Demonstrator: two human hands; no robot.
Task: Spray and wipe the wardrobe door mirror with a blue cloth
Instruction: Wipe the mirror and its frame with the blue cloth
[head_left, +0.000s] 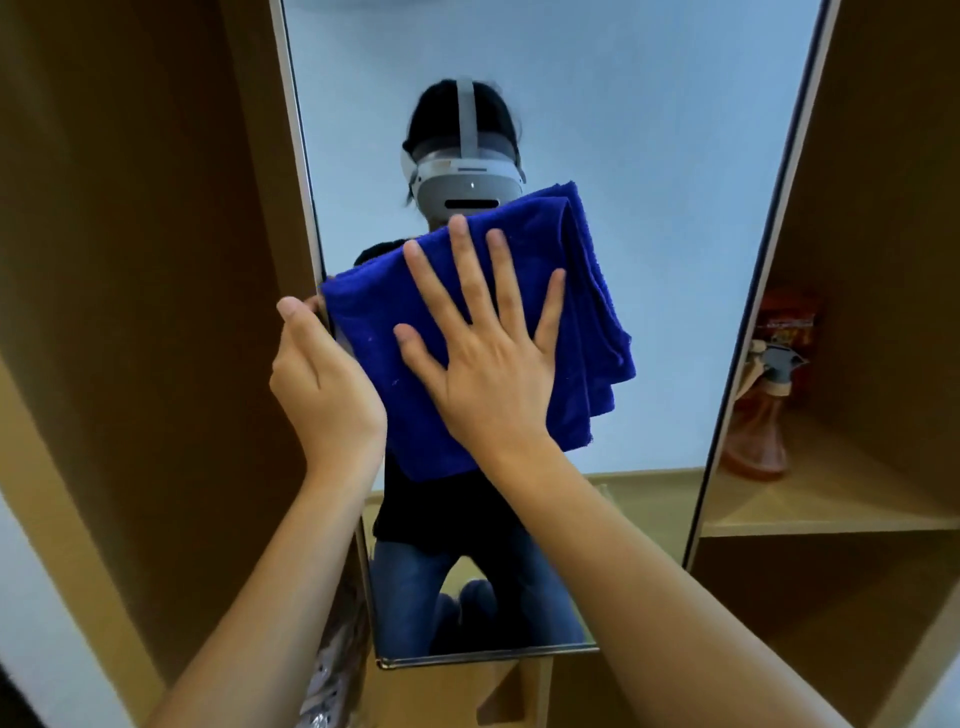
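The mirror (649, 208) runs tall, its length up and down. The right hand (488, 374), fingers spread flat, presses the blue cloth (582, 291) against the glass; the left hand (324, 384) grips the mirror's edge just beside it. Unwiped glass lies above and below the hands.

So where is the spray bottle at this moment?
In the head view the spray bottle stands on a wardrobe shelf at the right, just past the mirror's right edge, in front of an orange packet; neither hand touches it.

Probably a home bedroom: mirrored wardrobe door (545, 78), wooden shelves (831, 499)
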